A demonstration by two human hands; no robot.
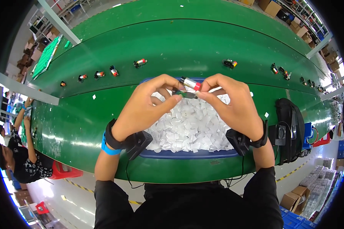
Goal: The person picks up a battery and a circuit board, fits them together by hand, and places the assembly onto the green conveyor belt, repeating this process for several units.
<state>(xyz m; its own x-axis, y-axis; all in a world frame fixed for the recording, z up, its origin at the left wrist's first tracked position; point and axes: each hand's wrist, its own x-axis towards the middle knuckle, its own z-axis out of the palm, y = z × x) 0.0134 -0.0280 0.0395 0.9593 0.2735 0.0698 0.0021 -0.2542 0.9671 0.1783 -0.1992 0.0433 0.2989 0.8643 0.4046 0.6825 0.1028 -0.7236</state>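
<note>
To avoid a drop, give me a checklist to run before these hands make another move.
1. Left hand on the dark piece: ok, thumb against its end.
2. Right hand on the cylinder: ok, fingertips at its red end.
3. Tray beneath: ok, white scraps spread across it.
4. Wiring between cylinder and dark piece: cannot tell, too small.
5. Bag clear of the right hand: ok, off to the right.

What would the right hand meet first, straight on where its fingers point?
Likely the red-ended cylinder, right at the tips of the right hand, with the left hand beyond; depth is unclear here.
</note>
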